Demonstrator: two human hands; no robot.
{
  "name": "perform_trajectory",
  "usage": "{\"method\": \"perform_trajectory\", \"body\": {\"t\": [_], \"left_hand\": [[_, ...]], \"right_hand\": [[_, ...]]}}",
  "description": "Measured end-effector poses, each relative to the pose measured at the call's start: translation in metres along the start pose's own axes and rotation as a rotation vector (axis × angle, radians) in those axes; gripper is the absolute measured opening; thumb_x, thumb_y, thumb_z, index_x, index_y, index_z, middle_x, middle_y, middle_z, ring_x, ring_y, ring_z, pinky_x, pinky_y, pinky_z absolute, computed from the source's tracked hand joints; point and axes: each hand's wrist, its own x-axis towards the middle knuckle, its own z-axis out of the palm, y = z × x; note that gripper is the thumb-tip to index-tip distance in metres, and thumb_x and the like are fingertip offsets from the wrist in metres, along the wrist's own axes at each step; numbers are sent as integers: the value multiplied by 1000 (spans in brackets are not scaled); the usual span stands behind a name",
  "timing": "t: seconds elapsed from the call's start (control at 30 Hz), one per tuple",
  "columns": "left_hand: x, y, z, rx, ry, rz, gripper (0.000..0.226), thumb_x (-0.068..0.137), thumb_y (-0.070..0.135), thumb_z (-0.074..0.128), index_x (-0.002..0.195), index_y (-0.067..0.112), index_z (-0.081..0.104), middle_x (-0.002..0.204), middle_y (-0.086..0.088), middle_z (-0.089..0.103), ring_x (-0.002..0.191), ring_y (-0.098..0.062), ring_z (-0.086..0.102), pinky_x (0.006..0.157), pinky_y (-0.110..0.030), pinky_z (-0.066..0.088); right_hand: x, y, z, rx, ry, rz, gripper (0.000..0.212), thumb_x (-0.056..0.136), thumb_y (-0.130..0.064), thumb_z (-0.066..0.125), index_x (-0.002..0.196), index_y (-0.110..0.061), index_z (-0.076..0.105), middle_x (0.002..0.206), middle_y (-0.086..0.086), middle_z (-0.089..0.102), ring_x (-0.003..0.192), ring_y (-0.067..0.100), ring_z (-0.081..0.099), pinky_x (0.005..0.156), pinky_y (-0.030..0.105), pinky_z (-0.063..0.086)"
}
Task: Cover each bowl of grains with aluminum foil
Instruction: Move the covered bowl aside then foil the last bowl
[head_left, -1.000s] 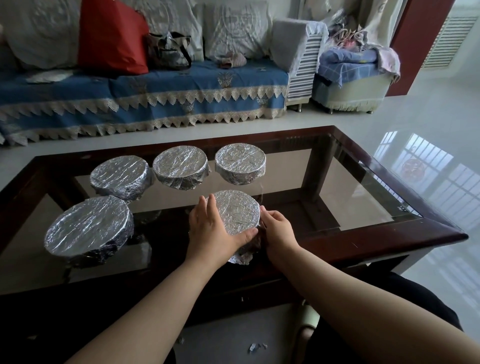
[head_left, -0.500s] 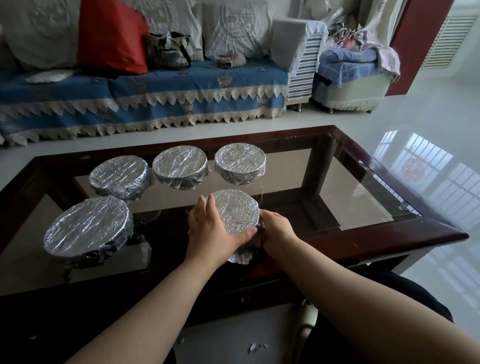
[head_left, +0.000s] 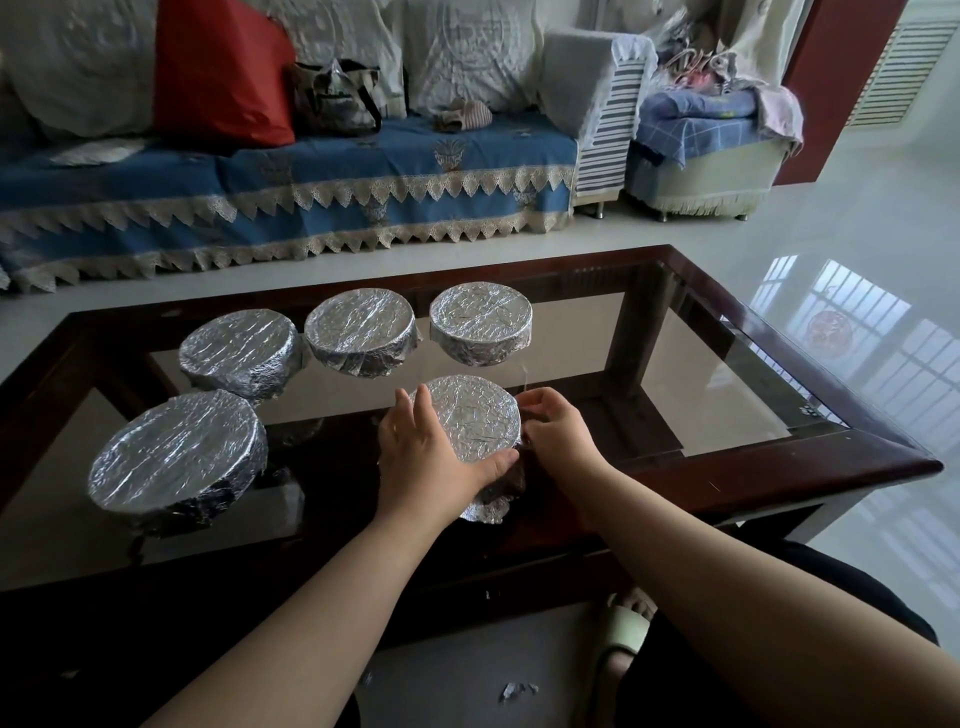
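Note:
Several bowls stand on the glass-topped table (head_left: 727, 415), each with crinkled aluminum foil stretched over its top. The nearest bowl (head_left: 475, 418) sits between my hands. My left hand (head_left: 428, 457) cups its left and near side, thumb pressed against the foil at the rim. My right hand (head_left: 556, 434) presses the foil on its right side, fingers curled. A flap of foil (head_left: 488, 506) sticks out below the bowl's near side. Three covered bowls form a back row: left (head_left: 239, 345), middle (head_left: 361, 330), right (head_left: 480, 319). A larger covered bowl (head_left: 176, 449) stands at the front left.
The table has a dark wooden frame (head_left: 779, 467) around the glass. A sofa with a blue cover (head_left: 291, 197) and a red cushion (head_left: 218, 73) stands beyond the table. Small foil scraps (head_left: 511, 691) lie on the floor near my sandalled foot (head_left: 623, 631).
My right hand has slid a little farther round the right side of the near bowl, fingers reaching higher along the rim. My left hand stays in place.

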Motion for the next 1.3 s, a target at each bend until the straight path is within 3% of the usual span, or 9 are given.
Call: {"method": "perform_trajectory", "body": {"t": [0.13, 0.23, 0.33, 0.47, 0.53, 0.73, 0.9, 1.07, 1.3], "left_hand": [[0, 3, 6, -23, 32, -23, 127, 65, 69, 72, 154, 11, 3, 161, -18, -3, 147, -33, -2, 118, -47, 10], [-2, 7, 6, -90, 6, -35, 123, 67, 66, 72, 155, 13, 4, 161, -18, -5, 147, -33, -3, 118, -43, 5], [-3, 7, 0, -139, -6, -31, 115, 72, 68, 65, 155, 15, 7, 162, -12, -7, 147, -35, 0, 118, -42, 8], [11, -8, -14, 126, 64, 231, 129, 56, 100, 20, 155, 17, 10, 163, -9, -6, 148, -34, -3, 118, -48, 7], [21, -15, -16, 200, -36, 352, 137, 47, 104, 8, 156, 21, 5, 163, -7, -9, 149, -28, -10, 119, -48, 2], [23, -18, -10, 296, -185, 348, 145, 40, 105, 6, 154, 18, -13, 163, -6, -14, 148, -20, -18, 118, -38, -9], [19, -10, -15, 243, -204, 278, 130, 60, 90, 33, 155, 13, -9, 163, -7, -12, 148, -19, -17, 117, -34, -10], [19, -10, -15, 232, -196, 249, 121, 72, 82, 48, 155, 12, -5, 164, -8, -8, 149, -19, -11, 119, -34, -5], [18, -8, -13, 246, -193, 244, 130, 65, 91, 43, 155, 10, -4, 163, -9, -7, 149, -20, -9, 118, -33, -5]], "right_hand": [[-8, -9, -4, 74, -59, -12, 29, 89, -3, 42, 99, -2, 69, 86, 10, 72, 74, 19, 64, 67, 31, 55], [-17, -7, -4, -49, -148, -136, 28, 89, -31, 45, 101, -22, 70, 88, -7, 70, 79, 9, 63, 75, 32, 49], [-17, -3, -5, -33, -170, -145, 26, 95, -21, 48, 100, -42, 63, 101, -15, 69, 102, 7, 64, 92, 29, 49], [-11, 0, -4, 36, -154, -80, 42, 92, -18, 54, 133, -23, 49, 124, -1, 65, 107, 14, 65, 99, 43, 50], [-12, 0, -5, 56, -154, -68, 37, 92, -14, 52, 127, -24, 46, 122, 1, 66, 102, 20, 67, 95, 47, 51], [-15, 5, -6, -46, -85, -150, 28, 96, -24, 55, 123, -27, 56, 113, 1, 67, 102, 12, 65, 95, 34, 51], [-20, 15, -5, -50, -28, -239, 34, 101, -28, 48, 132, -20, 58, 126, -5, 60, 120, 6, 54, 106, 28, 40], [-21, 19, 2, 137, 60, -127, 18, 98, -30, 54, 102, -18, 67, 96, -1, 72, 91, 12, 67, 90, 39, 54], [-21, 16, 12, 354, 169, 54, 26, 93, -33, 62, 74, -15, 60, 60, -2, 56, 58, 13, 51, 61, 32, 44]]}}
